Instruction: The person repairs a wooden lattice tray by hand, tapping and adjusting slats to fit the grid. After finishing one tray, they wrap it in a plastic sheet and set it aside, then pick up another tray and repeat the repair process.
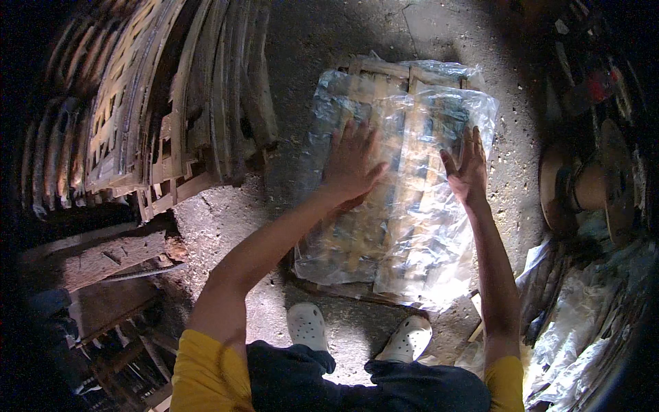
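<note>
Centre frame, both hands lie open: left hand [351,159] flat and right hand [467,167] pressing the clear plastic sheet [412,226] smooth over the wooden crate [384,72] on the floor [226,213]

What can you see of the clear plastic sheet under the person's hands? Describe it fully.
The clear plastic sheet is thin, crinkled and glossy. It lies spread flat over a slatted wooden frame on the concrete floor, and the slats show through it. The left hand presses flat on it, the right hand rests near its right edge.
</note>
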The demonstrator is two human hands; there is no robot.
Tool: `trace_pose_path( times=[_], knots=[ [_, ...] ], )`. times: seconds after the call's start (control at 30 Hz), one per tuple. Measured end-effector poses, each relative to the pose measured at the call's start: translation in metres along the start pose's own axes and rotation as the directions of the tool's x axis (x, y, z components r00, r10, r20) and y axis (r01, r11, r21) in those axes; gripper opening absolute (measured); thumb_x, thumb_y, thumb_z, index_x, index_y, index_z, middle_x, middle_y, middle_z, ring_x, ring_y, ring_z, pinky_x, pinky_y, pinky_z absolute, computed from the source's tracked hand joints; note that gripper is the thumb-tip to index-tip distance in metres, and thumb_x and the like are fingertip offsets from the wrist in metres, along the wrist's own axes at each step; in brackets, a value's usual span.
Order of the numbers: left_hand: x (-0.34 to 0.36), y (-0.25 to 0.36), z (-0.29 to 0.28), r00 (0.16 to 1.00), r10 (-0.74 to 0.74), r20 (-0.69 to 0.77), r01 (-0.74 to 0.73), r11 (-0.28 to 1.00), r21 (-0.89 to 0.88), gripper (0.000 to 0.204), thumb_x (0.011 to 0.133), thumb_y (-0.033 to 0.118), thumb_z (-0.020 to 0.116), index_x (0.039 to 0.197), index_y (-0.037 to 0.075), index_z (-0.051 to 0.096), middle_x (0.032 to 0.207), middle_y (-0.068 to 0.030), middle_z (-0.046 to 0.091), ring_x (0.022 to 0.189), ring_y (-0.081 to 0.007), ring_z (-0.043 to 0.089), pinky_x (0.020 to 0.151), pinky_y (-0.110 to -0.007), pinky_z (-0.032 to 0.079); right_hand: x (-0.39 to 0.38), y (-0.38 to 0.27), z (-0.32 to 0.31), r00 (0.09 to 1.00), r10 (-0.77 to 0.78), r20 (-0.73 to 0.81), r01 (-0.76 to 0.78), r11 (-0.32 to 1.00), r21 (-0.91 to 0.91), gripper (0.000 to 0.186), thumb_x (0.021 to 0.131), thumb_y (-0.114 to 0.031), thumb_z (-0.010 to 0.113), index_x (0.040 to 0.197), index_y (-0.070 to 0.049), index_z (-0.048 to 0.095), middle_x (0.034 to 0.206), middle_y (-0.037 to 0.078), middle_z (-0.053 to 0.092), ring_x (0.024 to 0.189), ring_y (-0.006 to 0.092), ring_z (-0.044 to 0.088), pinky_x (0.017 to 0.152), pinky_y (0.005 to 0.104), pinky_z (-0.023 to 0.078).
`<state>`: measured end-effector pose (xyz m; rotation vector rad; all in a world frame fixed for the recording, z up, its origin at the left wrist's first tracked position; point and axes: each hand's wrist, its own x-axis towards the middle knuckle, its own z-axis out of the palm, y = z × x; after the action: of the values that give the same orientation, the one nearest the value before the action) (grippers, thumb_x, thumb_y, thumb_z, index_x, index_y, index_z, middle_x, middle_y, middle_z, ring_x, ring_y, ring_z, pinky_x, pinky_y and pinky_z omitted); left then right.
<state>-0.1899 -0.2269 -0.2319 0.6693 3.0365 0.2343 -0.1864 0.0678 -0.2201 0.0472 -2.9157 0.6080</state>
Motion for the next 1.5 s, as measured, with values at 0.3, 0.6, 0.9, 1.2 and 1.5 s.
trace_pose_path(
  times=[0.3, 0.6, 0.9, 1.2, 1.5],
  knots=[
    [-0.026, -0.082, -0.034, 0.883, -0.469, 0.014, 0.297, 0.536, -0.790, 0.085, 0.102, 0.065, 0.043, 0.158, 0.002, 0.033, 0.161, -0.0217, 0.036, 0.150, -0.0369, 0.034, 0.122, -0.046, 0.027, -0.084, 0.041, -0.015, 0.950, 0.300, 0.091, -0.311, 0.867, 0.388, 0.063, 0.109, -0.033, 0.049, 0.157, 0.003, 0.030, 0.162, 0.027, 0.033, 0.149, 0.0384, 0.036, 0.122, 0.0425, 0.030],
    [-0.064, -0.058, -0.024, 0.852, -0.506, 0.133, 0.389, 0.443, -0.808, 0.086, 0.103, 0.067, 0.038, 0.160, 0.002, 0.031, 0.145, -0.0226, 0.057, 0.129, -0.0299, 0.056, 0.110, -0.036, 0.039, -0.123, 0.052, -0.006, 0.986, 0.164, 0.013, -0.138, 0.776, 0.616, 0.055, 0.107, -0.018, 0.053, 0.153, 0.006, 0.035, 0.156, 0.024, 0.042, 0.144, 0.0322, 0.044, 0.118, 0.0411, 0.037],
    [-0.073, -0.064, -0.008, 0.863, -0.505, -0.024, 0.308, 0.562, -0.768, 0.080, 0.106, 0.057, 0.041, 0.158, -0.002, 0.031, 0.088, -0.0128, 0.064, 0.079, -0.0183, 0.058, 0.078, -0.035, 0.046, -0.132, 0.067, -0.002, 0.973, -0.182, -0.139, 0.212, 0.947, 0.244, 0.040, 0.111, -0.020, 0.044, 0.149, -0.009, 0.047, 0.155, 0.028, 0.042, 0.143, 0.0453, 0.043, 0.119, 0.0516, 0.036],
    [-0.046, -0.092, -0.003, 0.879, -0.471, -0.077, 0.278, 0.637, -0.718, 0.079, 0.096, 0.058, 0.062, 0.149, 0.001, 0.048, 0.112, -0.0189, 0.071, 0.107, -0.0254, 0.067, 0.092, -0.040, 0.051, -0.095, 0.053, -0.012, 0.986, 0.168, -0.010, -0.147, 0.890, 0.432, 0.053, 0.103, -0.019, 0.060, 0.151, -0.002, 0.043, 0.153, 0.024, 0.047, 0.142, 0.0368, 0.046, 0.117, 0.0482, 0.041],
    [0.032, -0.120, -0.004, 0.723, -0.682, 0.111, 0.525, 0.437, -0.731, 0.050, 0.095, 0.046, 0.071, 0.119, 0.003, 0.067, 0.114, -0.0135, 0.071, 0.110, -0.0284, 0.067, 0.095, -0.043, 0.050, 0.018, 0.070, 0.002, 0.892, 0.449, 0.046, -0.407, 0.755, 0.514, 0.058, 0.097, -0.024, 0.069, 0.148, -0.005, 0.048, 0.128, 0.021, 0.068, 0.111, 0.0303, 0.068, 0.094, 0.0389, 0.053]
  ],
)
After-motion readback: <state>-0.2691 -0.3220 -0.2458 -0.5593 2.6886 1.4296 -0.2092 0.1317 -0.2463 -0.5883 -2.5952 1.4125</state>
